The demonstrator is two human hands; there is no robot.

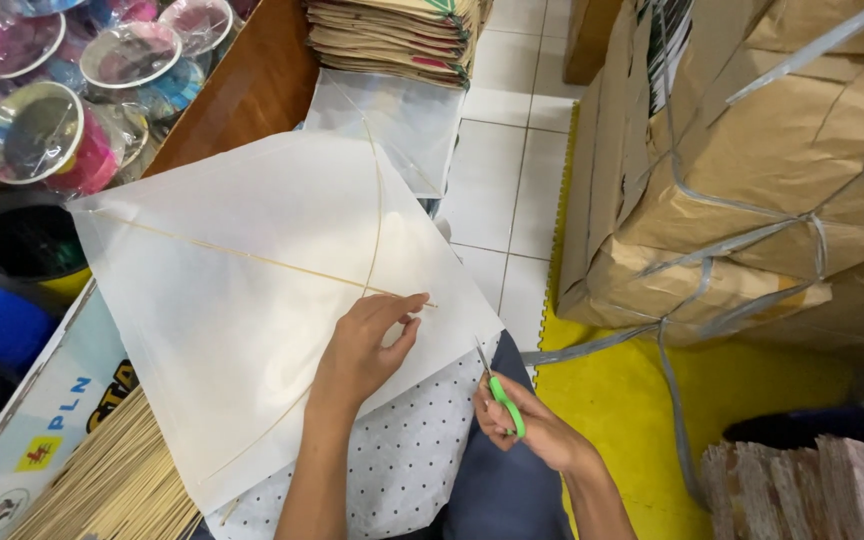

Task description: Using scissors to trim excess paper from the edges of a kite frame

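Tiled floor [497, 180] lies open between kite [252, 300] and bundles [752, 170].

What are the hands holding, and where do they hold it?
The right hand holds scissors by their green handles. The left hand pinches a thin stick near its end, on the white paper kite.

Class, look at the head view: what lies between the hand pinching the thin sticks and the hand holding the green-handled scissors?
In the head view, only the white kite paper's lower edge and corner, over dotted paper, separates left hand from right hand.

One white paper kite [252, 300] carries two thin bamboo sticks [252, 258]. One pair of green-handled scissors [500, 390] shows. Two strapped brown paper bundles [752, 170] stand on the floor.
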